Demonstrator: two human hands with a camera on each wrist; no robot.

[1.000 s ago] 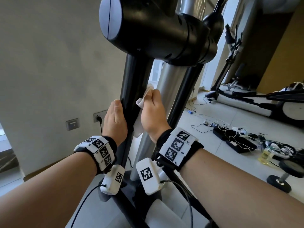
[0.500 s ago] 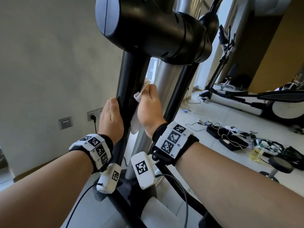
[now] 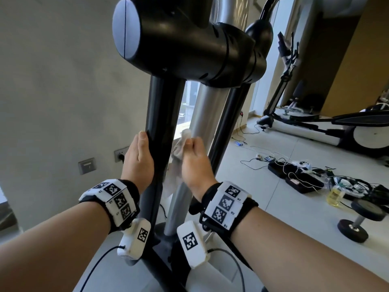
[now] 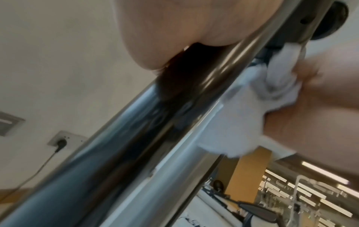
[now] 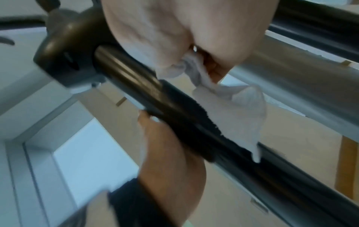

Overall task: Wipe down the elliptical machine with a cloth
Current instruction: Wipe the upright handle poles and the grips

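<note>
the left hand [image 3: 139, 163] was wrapped around the black upright tube [image 3: 163, 127] of the elliptical machine [image 3: 189, 45], thumb lying up along the tube's left edge, its grip closed round the tube. the right hand [image 3: 194, 163] sat just right of that tube, its grip clenched on a bunched white cloth [image 3: 179, 152]; the cloth was squeezed between thumb and curled fingers, with its loose end hanging down below the hand, between the black tube and the silver centre post [image 3: 200, 114]. in the right wrist view the cloth [image 5: 231, 106] draped against the black tube [image 5: 194, 122], touching its side. in the left wrist view, blurred, the cloth [image 4: 252, 116] lay against the tube's [image 4: 155, 138] right side. above both hands the machine's big black pivot housing crossed the tubes. off to the right, on the floor [image 3: 273, 203], lay tangled cables [image 3: 294, 167] and a dumbbell [image 3: 360, 220], with another exercise machine [image 3: 336, 125] by the far wall.
</note>
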